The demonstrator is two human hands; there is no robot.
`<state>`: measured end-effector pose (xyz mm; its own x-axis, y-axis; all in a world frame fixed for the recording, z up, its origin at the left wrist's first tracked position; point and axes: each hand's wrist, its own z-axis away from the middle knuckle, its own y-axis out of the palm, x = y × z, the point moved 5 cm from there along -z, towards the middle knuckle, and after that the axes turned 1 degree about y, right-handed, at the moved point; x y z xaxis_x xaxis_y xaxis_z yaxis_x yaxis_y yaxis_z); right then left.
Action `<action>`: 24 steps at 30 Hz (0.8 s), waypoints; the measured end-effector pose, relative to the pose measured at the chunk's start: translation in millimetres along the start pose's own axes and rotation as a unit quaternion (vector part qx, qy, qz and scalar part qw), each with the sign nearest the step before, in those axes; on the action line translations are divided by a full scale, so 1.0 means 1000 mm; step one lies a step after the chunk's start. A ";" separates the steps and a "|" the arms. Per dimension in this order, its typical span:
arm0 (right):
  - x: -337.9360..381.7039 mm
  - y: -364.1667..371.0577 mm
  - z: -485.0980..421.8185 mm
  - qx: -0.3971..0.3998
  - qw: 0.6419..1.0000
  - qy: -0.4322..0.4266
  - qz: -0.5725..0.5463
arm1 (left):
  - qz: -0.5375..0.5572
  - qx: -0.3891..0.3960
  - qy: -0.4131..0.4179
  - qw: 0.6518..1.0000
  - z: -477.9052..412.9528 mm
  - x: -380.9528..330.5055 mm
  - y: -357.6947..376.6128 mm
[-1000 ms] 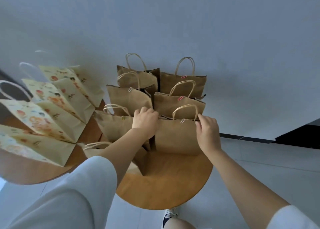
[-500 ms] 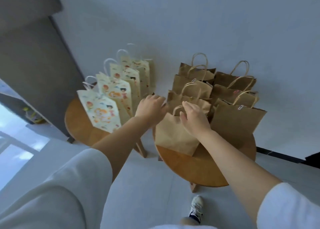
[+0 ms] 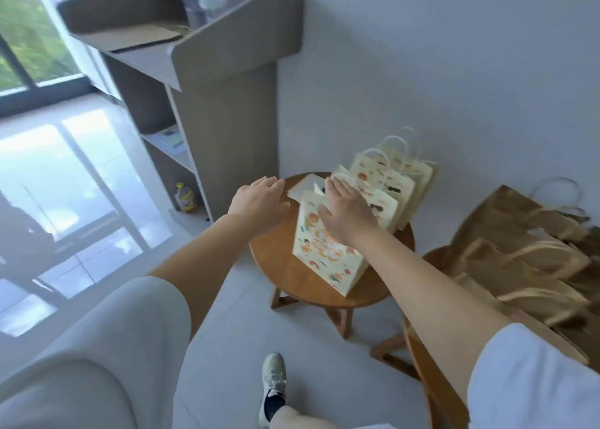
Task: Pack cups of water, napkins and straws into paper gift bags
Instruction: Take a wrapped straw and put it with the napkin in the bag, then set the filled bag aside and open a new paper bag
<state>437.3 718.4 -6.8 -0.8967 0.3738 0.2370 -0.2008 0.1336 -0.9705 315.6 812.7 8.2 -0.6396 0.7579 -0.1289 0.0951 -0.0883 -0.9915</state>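
Cream printed bag [image 3: 324, 259] sits under right hand [image 3: 347, 217], beside left hand [image 3: 259, 204].

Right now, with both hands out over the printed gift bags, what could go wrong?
The right hand is over the top of the nearest printed bag, which stands close to the rim of the round table; a push could tip it off. The other printed bags stand in a tight row behind it, so one might topple the rest. The brown paper bags lie beside the right arm, which might brush them.
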 end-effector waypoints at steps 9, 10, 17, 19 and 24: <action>0.158 0.022 -0.204 0.030 0.992 -0.122 -0.009 | -0.023 -0.037 -0.095 0.995 -0.099 0.208 -0.054; 0.177 0.024 -0.224 0.034 0.990 -0.136 -0.009 | -0.016 -0.047 -0.111 0.993 -0.107 0.232 -0.062; 0.300 0.038 -0.339 0.020 0.978 -0.208 -0.009 | 0.006 -0.060 -0.170 0.984 -0.142 0.387 -0.095; 0.327 0.045 -0.373 0.018 0.980 -0.196 -0.013 | 0.004 -0.056 -0.165 0.985 -0.157 0.431 -0.098; 0.376 0.067 -0.451 0.005 0.992 -0.125 -0.022 | 0.012 -0.066 -0.118 0.991 -0.204 0.530 -0.110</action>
<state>264.8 1281.6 37.1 -0.9564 0.1284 0.2624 -0.2454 0.1344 -0.9601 121.7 1356.2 52.2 -0.7947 0.5833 -0.1680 0.2014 -0.0078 -0.9795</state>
